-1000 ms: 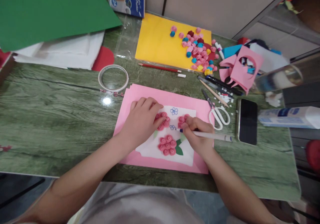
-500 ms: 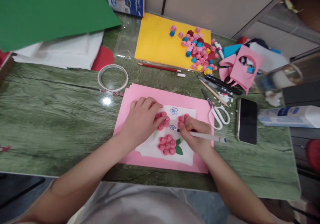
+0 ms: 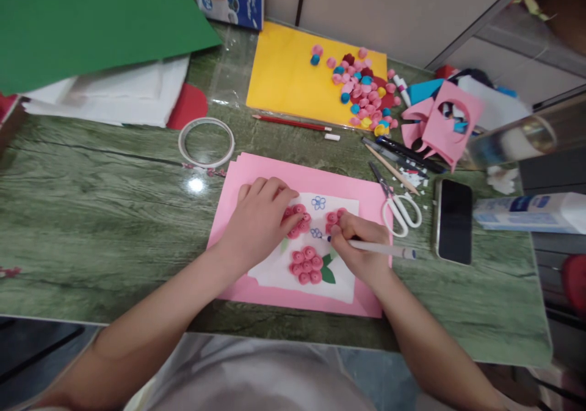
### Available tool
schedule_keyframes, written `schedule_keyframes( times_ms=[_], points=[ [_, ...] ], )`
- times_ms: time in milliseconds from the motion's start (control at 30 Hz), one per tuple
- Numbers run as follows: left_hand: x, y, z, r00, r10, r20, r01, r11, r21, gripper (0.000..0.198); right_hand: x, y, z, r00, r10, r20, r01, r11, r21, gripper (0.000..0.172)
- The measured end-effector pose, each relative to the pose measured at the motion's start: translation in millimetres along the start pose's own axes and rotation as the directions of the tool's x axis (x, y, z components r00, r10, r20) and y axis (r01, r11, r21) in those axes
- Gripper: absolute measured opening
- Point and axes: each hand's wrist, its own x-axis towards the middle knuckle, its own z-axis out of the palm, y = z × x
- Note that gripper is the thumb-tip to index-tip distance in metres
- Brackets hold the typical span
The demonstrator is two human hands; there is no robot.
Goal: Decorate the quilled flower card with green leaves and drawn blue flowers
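Note:
My right hand point(image 3: 364, 246) grips a white marker point(image 3: 384, 249), its dark tip at a small blue drawn flower point(image 3: 315, 233) on a white sheet point(image 3: 274, 273). Flat over the sheet's left part lies my left hand point(image 3: 265, 215), fingers stretched out, partly covering a cluster of pink paper rosettes point(image 3: 300, 223). A second rosette cluster point(image 3: 306, 265) with dark green paper leaves point(image 3: 328, 272) is lower on the sheet. A third cluster point(image 3: 334, 217) is partly hidden by my right hand. Another blue flower point(image 3: 318, 203) is drawn near the top. Pink paper point(image 3: 256, 170) lies underneath.
White-handled scissors point(image 3: 398, 209) and a phone point(image 3: 453, 221) lie to the right. Behind are a red pencil point(image 3: 293, 123), a tape roll point(image 3: 182, 145) and yellow paper point(image 3: 288, 75) carrying many coloured rosettes point(image 3: 361, 87). Green card point(image 3: 91, 26) covers the back left.
The marker has shifted very slightly to the right, and the lower blue flower's outline looks a little fuller. My left hand stays in place.

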Motion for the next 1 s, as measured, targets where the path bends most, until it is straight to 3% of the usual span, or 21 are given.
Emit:
schedule_keyframes(
  times_ms=[100,267,500,1000],
  points=[
    [-0.1,-0.5,0.8,1.0,0.001,-0.003,-0.001,1.0,-0.006,0.025,-0.6,1.3,-0.1,1.0,0.024,-0.003,-0.024,1.0,0.009,0.035],
    [0.0,-0.8,1.8,1.0,0.005,-0.011,-0.005,1.0,-0.009,0.026,-2.5,3.0,0.6,0.981,0.179,-0.072,-0.165,0.972,0.166,0.036],
    [-0.2,-0.4,0.1,1.0,0.011,-0.004,-0.011,1.0,0.0,0.026,-6.5,-0.5,2.5,0.999,-0.015,-0.032,0.017,0.999,0.038,0.034],
    [0.0,-0.2,0.2,1.0,0.008,0.001,-0.008,1.0,-0.001,0.026,-5.8,1.3,2.6,1.0,-0.014,0.007,0.015,0.999,-0.033,0.033]
  ],
)
